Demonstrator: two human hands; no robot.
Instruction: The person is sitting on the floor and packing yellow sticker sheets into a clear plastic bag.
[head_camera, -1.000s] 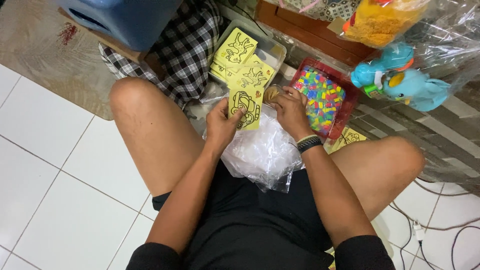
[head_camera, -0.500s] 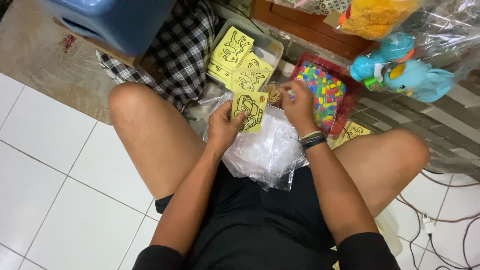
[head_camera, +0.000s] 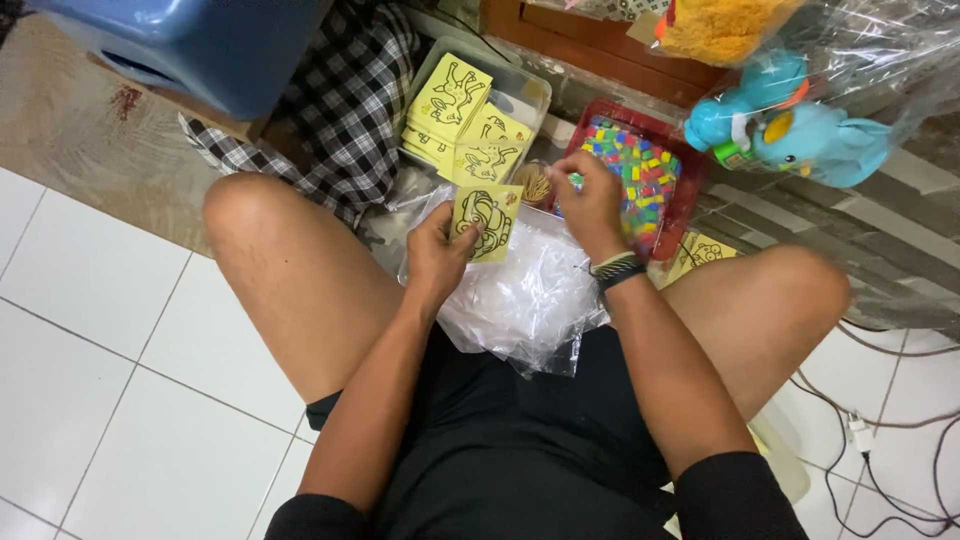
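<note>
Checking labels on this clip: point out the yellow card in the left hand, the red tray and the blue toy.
Yellow card (head_camera: 486, 221), head view, middle of its printed face.
Red tray (head_camera: 690, 190), head view, right rim.
Blue toy (head_camera: 820, 140), head view, body.

A heap of clear plastic bags (head_camera: 525, 290) lies on the person's lap, crinkled and see-through. Just beyond the heap, a clear rectangular plastic box (head_camera: 520, 85) holds stacked yellow cards with black line drawings. To the right of that box, a red rectangular tray (head_camera: 690, 190) holds small multicoloured packets. Farther right, clear wrapping (head_camera: 880, 70) covers a blue toy.
</note>
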